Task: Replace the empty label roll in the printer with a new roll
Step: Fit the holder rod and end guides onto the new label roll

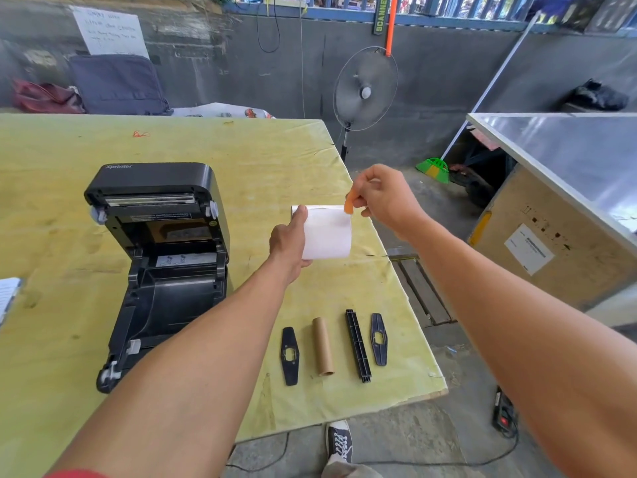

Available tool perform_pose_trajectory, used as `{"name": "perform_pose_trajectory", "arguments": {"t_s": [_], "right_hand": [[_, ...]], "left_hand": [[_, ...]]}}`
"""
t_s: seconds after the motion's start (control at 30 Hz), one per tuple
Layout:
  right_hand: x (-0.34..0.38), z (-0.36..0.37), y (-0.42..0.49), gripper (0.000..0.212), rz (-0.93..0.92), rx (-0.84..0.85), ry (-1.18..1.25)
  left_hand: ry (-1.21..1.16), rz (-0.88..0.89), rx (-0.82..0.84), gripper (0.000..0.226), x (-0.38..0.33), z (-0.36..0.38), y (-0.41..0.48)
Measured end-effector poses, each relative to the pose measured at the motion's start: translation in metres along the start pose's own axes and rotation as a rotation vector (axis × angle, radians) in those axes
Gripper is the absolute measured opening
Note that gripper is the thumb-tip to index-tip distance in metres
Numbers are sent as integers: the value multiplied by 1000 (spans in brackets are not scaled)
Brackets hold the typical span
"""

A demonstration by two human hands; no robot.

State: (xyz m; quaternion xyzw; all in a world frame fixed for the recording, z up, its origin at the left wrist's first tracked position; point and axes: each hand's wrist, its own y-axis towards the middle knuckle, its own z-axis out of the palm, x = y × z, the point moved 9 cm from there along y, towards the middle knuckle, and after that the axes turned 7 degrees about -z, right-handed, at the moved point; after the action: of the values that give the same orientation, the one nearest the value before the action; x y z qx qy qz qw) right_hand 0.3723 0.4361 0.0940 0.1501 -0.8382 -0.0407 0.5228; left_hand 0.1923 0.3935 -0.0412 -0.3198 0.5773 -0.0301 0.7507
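- Above the right part of the yellow-green desk [241, 160], seen from the head camera, both bare hands hold a new white label roll [327, 232] in the air, clear of the surface.
- The left hand [289, 241] grips the roll's left end, thumb over the top edge and the other fingers wrapped underneath.
- The right hand [381, 198] is at the roll's upper right corner, its fingers [358, 201] pinched narrowly on a small orange strip [349, 203] (tape or a tab, I cannot tell which) that touches the roll's edge.
- To the left of the roll stands the black printer [155, 263], its lid tilted up and back so the paper bay lies open; no roll shows inside it.
- Nearer the person, at the desk's front right, four parts lie side by side, apart from one another: a flat black guide plate [289, 356], the empty brown cardboard core [323, 346], a long black spindle bar [358, 346] and a second black guide plate [378, 339].
- Beyond the desk stands a grey pedestal fan [365, 88] against the concrete wall, and a wooden crate [551, 246] with a metal top sits off to the right.
- On the floor below the desk edge a dark sneaker [339, 441] is visible.
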Motion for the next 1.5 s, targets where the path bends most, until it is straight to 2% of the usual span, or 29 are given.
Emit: {"name": "perform_pose_trajectory", "arguments": {"t_s": [0.1,0.23,0.37,0.57,0.73,0.93,1.1,1.23,1.5], "right_hand": [[-5,-10,5,12,8,-26,44],[-26,-10,11,23,52,-23,-31],[-59,5,15,34,133,39,-99],[-114,41,14,22,128,303,-420],[-167,75,6,20,195,487,-495],[-198,98,6,24,158,612,-558],[-207,100,11,21,131,602,-602],[-218,88,10,50,235,535,-632],[-204,73,8,65,335,478,-656]], "left_hand": [[4,-12,3,49,4,-1,5],[0,-24,-9,38,9,-3,12],[-9,-55,-35,36,15,-7,24],[-63,-106,-29,40,25,-12,51],[-89,-137,-62,41,29,-10,67],[-102,-164,-103,54,35,-7,81],[-117,-177,-109,54,34,-4,91],[-132,-176,-105,52,32,-1,94],[-93,-131,-84,50,17,-5,79]]}}
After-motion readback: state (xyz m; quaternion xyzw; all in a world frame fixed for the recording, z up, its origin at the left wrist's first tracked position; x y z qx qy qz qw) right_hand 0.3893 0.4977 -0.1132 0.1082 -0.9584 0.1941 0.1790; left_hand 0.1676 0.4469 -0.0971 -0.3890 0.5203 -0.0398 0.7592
